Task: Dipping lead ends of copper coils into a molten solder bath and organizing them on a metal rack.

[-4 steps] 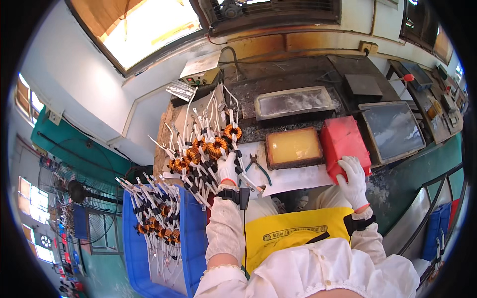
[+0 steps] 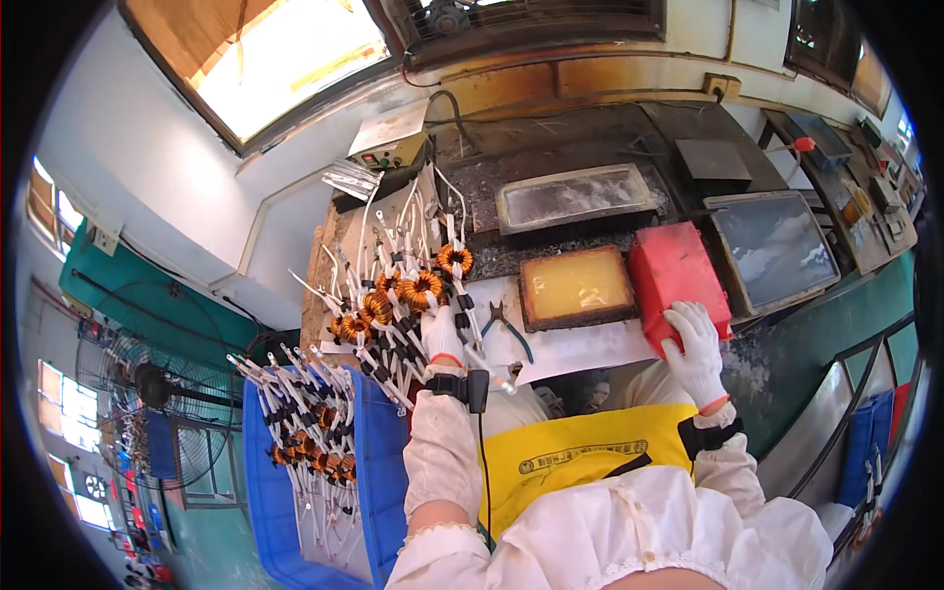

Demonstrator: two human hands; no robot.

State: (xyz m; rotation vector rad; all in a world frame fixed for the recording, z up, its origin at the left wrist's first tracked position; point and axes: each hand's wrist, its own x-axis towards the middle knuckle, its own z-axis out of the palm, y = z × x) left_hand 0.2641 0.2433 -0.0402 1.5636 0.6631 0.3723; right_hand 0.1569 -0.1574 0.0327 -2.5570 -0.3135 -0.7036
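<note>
resting one of two gloved hands (image 2: 694,346) on one red box (image 2: 678,270)

Best lane in: over the white paper (image 2: 580,347) between left hand (image 2: 441,334) and right hand (image 2: 695,344), pliers (image 2: 499,312) lying toward its left. Left side's jammed with wired coils (image 2: 377,307), blue bin (image 2: 382,452) beside them. Red box (image 2: 678,275) crowds the yellow tray's (image 2: 580,322) right edge.
</note>
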